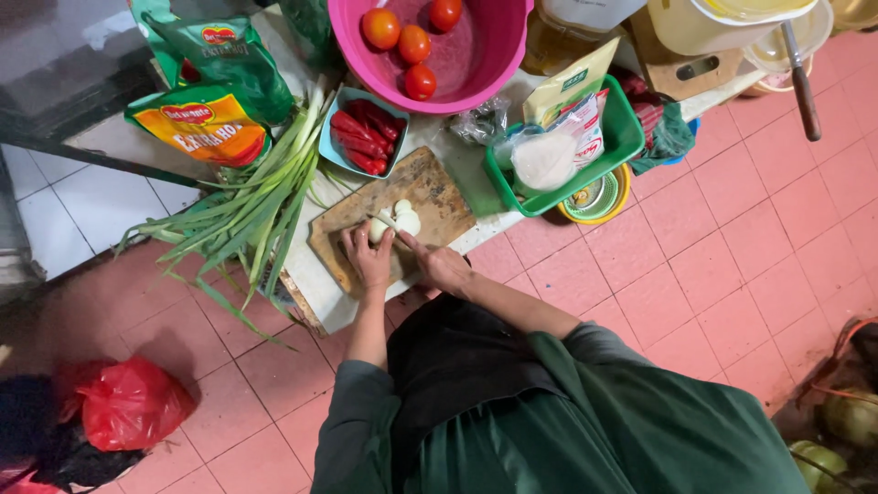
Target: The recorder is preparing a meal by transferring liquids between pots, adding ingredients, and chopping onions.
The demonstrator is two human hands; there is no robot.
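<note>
Long green leeks (251, 197) lie left of the worn wooden cutting board (430, 197). My left hand (369, 256) curls fingers onto the white peeled onion (395, 221); right hand (437, 263) closed around a knife. Advice: keep fingertips tucked, slice slowly.

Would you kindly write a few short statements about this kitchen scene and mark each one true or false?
1. The left hand steadies a white onion on the wooden cutting board. True.
2. The pink basin holds green limes. False: it holds red tomatoes.
3. Red chilies lie in a small blue dish. True.
4. The green onions lie right of the board. False: they lie to its left.
5. The right hand is on the board's right side. True.
</note>
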